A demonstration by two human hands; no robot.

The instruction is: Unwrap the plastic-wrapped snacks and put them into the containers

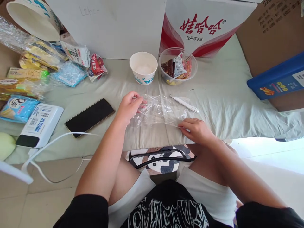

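Observation:
A crinkled clear plastic bag (161, 110) lies on the cloth-covered surface between my hands. My left hand (130, 107) pinches its left end, some fingers showing through the film. At the lower right corner, my right hand (196, 129) grips the edge between thumb and fingers. A white utility knife (184, 104) lies along the bag's upper right side, its blade end not clearly visible. Beyond the bag stand a paper cup (143, 70) with something whitish inside and a clear round plastic bowl (193, 71) holding several small snack packets (177, 66).
A black phone (90, 116) lies left of my left arm, near a white power bank (42, 125) with a cable. Snack packages (68, 74) crowd the left side. Cardboard boxes (106, 28) stand behind, and a blue box (277, 77) is at right.

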